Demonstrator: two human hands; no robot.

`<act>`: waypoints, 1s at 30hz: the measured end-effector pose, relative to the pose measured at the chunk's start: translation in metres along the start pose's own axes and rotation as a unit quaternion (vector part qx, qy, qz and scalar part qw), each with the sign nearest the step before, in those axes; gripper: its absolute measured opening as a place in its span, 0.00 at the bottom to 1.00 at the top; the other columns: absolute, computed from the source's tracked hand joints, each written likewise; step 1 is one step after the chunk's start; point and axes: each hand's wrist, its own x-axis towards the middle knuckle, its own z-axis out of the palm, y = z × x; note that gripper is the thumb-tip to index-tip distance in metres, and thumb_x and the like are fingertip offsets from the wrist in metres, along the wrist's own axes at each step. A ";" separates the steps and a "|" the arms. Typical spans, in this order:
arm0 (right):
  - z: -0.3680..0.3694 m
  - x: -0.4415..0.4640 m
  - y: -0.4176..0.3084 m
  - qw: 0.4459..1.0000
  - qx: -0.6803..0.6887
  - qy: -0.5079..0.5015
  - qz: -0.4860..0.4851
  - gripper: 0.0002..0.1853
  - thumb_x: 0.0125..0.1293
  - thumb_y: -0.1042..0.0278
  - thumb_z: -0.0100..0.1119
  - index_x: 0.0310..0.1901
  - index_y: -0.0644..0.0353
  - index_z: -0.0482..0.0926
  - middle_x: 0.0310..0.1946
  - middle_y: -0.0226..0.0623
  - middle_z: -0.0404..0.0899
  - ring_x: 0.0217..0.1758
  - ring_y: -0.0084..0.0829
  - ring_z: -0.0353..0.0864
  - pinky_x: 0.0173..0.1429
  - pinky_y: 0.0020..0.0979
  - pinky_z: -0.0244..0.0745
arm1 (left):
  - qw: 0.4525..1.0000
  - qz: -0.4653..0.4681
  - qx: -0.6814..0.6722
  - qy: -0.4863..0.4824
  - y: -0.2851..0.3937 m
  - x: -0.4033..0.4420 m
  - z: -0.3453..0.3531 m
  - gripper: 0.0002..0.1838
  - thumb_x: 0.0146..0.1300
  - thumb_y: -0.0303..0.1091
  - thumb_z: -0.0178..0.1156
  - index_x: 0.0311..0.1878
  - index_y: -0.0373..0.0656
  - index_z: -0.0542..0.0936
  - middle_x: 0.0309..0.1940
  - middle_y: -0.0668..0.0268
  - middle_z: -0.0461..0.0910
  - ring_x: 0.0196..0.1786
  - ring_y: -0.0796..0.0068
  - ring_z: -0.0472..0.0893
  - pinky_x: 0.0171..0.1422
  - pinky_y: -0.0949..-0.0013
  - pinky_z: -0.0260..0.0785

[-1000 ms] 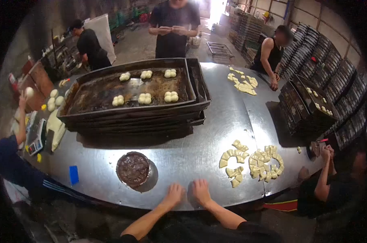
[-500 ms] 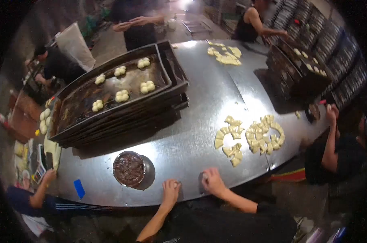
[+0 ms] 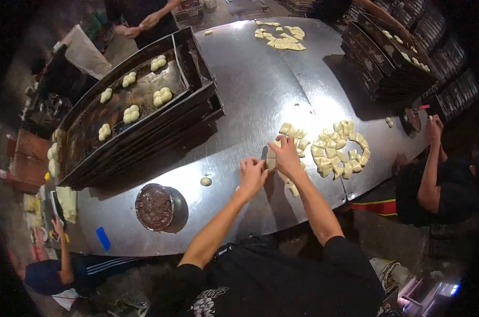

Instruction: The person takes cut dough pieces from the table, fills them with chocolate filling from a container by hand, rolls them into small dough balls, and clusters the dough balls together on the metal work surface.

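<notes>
My left hand (image 3: 251, 178) is over the metal table (image 3: 218, 150), fingers curled; anything inside them is hidden. Just to its right, my right hand (image 3: 287, 157) has thumb and fingers bent around a pale dough piece (image 3: 271, 159) at the edge of the left dough group. A narrow dark shape (image 3: 264, 152), too small to identify, shows between the hands. One small dough ball (image 3: 205, 181) rests left of my left hand, and another (image 3: 238, 188) lies partly hidden beside it. Several cut dough pieces (image 3: 293, 132) lie beyond my right hand.
Stacked trays (image 3: 139, 136) with dough clusters stand left. A bowl of dark paste (image 3: 154, 207) and a blue piece (image 3: 103, 239) are nearer. Right are a dough ring (image 3: 360, 140) and more trays (image 3: 369, 63). Other people's hands (image 3: 139, 27) and arms (image 3: 431, 153) surround the table.
Both my hands have moved forward from the near edge, the right one reaching the dough pieces. Two small balls now show on the table. The view has turned and tilted down.
</notes>
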 end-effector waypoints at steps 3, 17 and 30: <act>-0.005 0.007 0.006 0.999 -0.018 -0.021 -0.033 0.20 0.49 0.73 0.68 0.48 0.59 0.81 0.53 0.43 0.74 0.61 0.50 0.69 0.61 0.46 0.69 | 0.995 0.025 -0.092 -0.025 0.008 0.007 0.025 0.16 0.59 0.34 0.68 0.48 0.41 0.79 0.47 0.57 0.78 0.56 0.51 0.71 0.64 0.49 0.62; 0.005 -0.136 -0.087 0.985 0.128 -0.052 -0.102 0.07 0.66 0.68 0.56 0.36 0.63 0.73 0.33 0.46 0.71 0.41 0.49 0.71 0.47 0.45 0.67 | 0.969 -0.041 0.212 -0.122 -0.099 -0.207 -0.133 0.28 0.68 0.57 0.60 0.59 0.45 0.74 0.55 0.55 0.68 0.61 0.51 0.64 0.66 0.44 0.54; 0.044 -0.146 -0.061 0.990 0.070 -0.031 -0.117 0.06 0.65 0.71 0.58 0.40 0.63 0.73 0.36 0.50 0.70 0.43 0.51 0.70 0.48 0.49 0.65 | 0.970 0.039 0.213 -0.108 -0.108 -0.207 -0.118 0.13 0.69 0.40 0.58 0.45 0.40 0.77 0.45 0.52 0.73 0.49 0.47 0.71 0.57 0.47 0.65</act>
